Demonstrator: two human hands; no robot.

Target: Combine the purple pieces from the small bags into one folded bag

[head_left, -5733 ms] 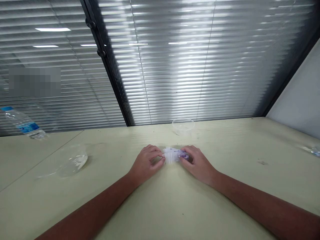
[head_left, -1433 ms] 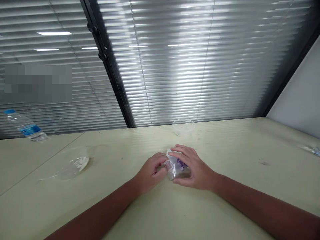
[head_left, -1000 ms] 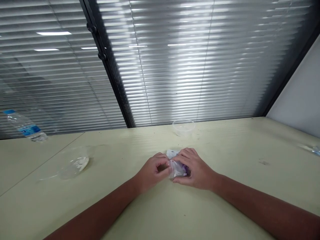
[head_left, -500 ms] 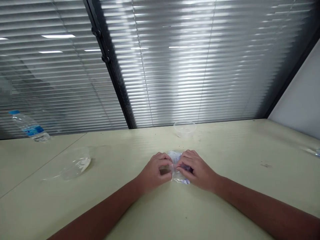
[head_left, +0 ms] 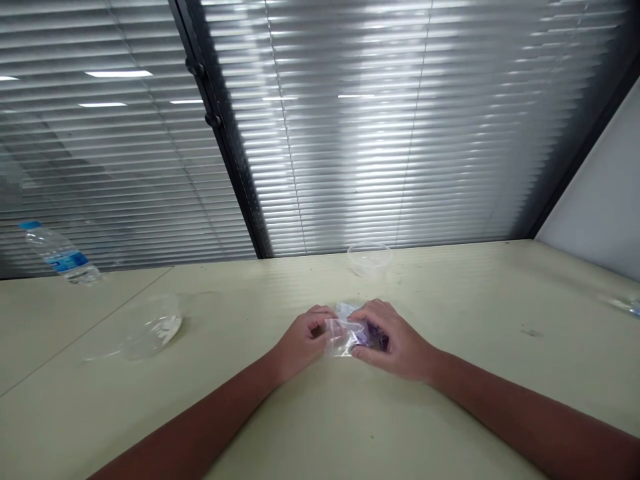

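A small clear plastic bag (head_left: 343, 339) with something purple and dark inside lies between my two hands on the pale table (head_left: 300, 427). My left hand (head_left: 303, 343) holds the bag's left edge, its fingers curled and partly behind the clear plastic. My right hand (head_left: 395, 340) is wrapped round the right part of the bag, thumb at the front and fingers over the top. A crumpled whitish piece of plastic (head_left: 346, 309) shows just behind the bag, between the hands.
Behind the hands stands a clear round bowl (head_left: 370, 260) near the blinds. A clear plastic container (head_left: 153, 330) lies at the left. Farther left is a water bottle (head_left: 65, 257) with a blue cap. Another clear object (head_left: 634, 307) is at the right edge.
My left hand has shifted slightly left, and the clear bag now spreads farther left between the hands. The fingers of my right hand have opened wider round it.
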